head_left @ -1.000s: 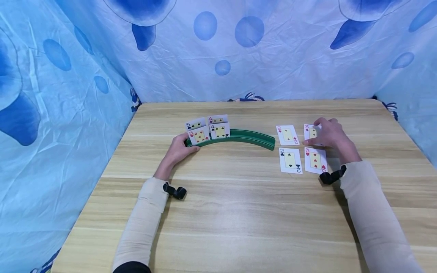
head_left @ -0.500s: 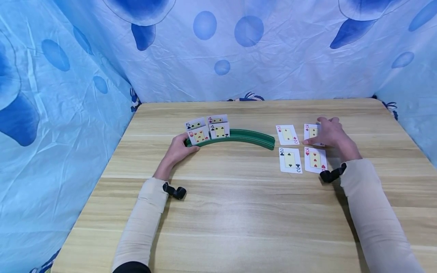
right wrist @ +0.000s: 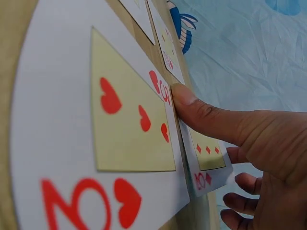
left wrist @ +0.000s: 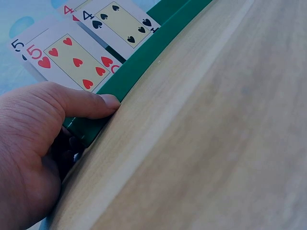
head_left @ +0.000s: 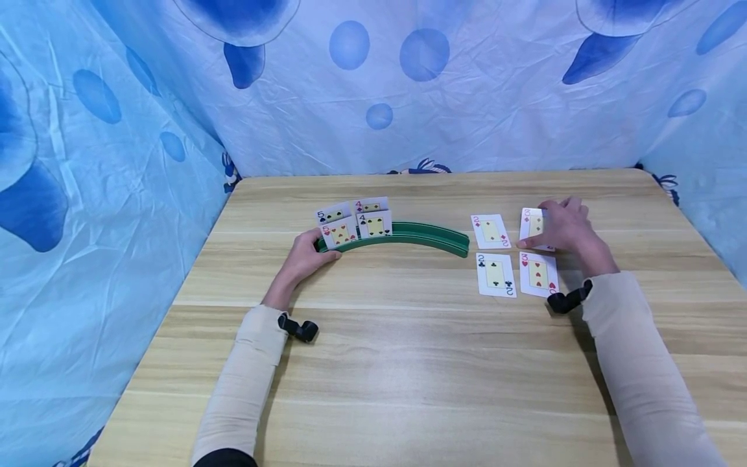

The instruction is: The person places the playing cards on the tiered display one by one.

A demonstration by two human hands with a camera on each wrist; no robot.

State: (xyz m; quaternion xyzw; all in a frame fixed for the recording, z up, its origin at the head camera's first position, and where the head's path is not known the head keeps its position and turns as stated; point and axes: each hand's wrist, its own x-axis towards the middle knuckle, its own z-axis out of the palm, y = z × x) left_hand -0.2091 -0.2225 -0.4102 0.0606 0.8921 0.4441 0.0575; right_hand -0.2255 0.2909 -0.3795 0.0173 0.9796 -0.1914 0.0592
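My left hand (head_left: 306, 253) grips the left end of a curved green card holder (head_left: 428, 234), its thumb along the near side. Standing in the holder's left part are the five of hearts (left wrist: 72, 60) and four of spades (left wrist: 117, 28) in front, with the five of spades (head_left: 334, 214) and four of diamonds (head_left: 369, 205) behind. Over on the right, my right hand (head_left: 566, 227) pinches the three of diamonds (right wrist: 208, 155), thumb at its near edge and fingers toward the far side. That card's far edge is tipped up; the hand covers its right part.
Face up beside the holder's right end lie the two of diamonds (head_left: 491, 231), two of clubs (head_left: 496, 275) and three of hearts (head_left: 538, 274). They rest on a wooden table (head_left: 408, 363). A blue patterned curtain (head_left: 292, 130) hangs behind the table's back edge.
The three of diamonds' far edge has risen slightly under my right hand. My left hand, the holder and the other cards stay where they were.
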